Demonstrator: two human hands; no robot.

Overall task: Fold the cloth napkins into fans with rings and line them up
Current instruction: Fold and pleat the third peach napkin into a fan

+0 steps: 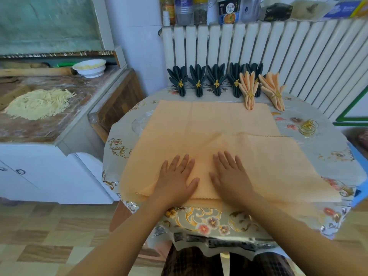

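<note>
Both hands lie flat on a peach cloth napkin (209, 124) spread across the tabletop (326, 156), which wears a grey floral cover. The left hand (176, 179) rests palm down with its fingers straight and slightly fanned, gripping nothing. The right hand (231, 177) lies just beside it in the same way, fingers extended and pressed onto the fabric, holding nothing. The two hands sit near the napkin's front edge, close to the person, thumbs pointing toward each other with a narrow strip of cloth between them.

The cloth appears to be in two layers: a second peach napkin (278, 166) or a folded-over part overlaps on the right side, its scalloped edge showing across the middle. Which of these it is cannot be told.

At the far edge of the tabletop, in front of a white radiator (278, 56), a row of dark green fan napkins (198, 80) stands upright, each cinched by a gold ring. To the right of them two peach fan napkins (248, 90) with gold rings lean in front of the row, one touching the far edge of the spread cloth, the other (273, 90) tilted to the right.

Loose gold rings (308, 127) lie on the tabletop to the right of the spread napkin, apart from it.

On the counter at the left sit a pile of cut noodles (39, 104) and a white bowl (89, 68).
</note>
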